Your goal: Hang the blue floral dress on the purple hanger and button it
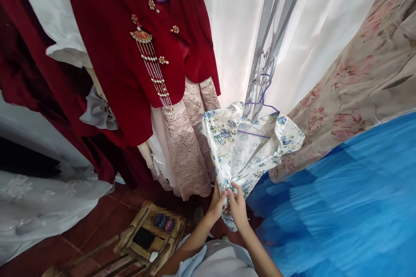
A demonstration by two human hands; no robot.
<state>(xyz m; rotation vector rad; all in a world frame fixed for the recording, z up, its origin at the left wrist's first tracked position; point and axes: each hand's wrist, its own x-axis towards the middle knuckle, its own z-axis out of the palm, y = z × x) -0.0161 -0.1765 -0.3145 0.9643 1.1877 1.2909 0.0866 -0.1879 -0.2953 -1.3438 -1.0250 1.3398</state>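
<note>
The garment [224, 134] is white, printed with blue blossoms and touches of green and yellow; its hanger [253, 133] is purple. The jacket [118, 60] is deep red, the tasselled ornament [141, 37] red, gold and pearly white, the skirt [188, 151] pale pink with a raised pattern. Pink flowers mark the beige fabric [351, 95]; the gown [344, 199] is bright blue, the curtain [230, 30] white

We see a loose top [225, 256] in pale grey, softly creased across the torso, with a light blue fold [191, 264] of cloth beside the left arm, perhaps a sleeve. We see slim, bare forearms narrowing to a bare left hand [218, 206] and right hand [238, 207].
</note>
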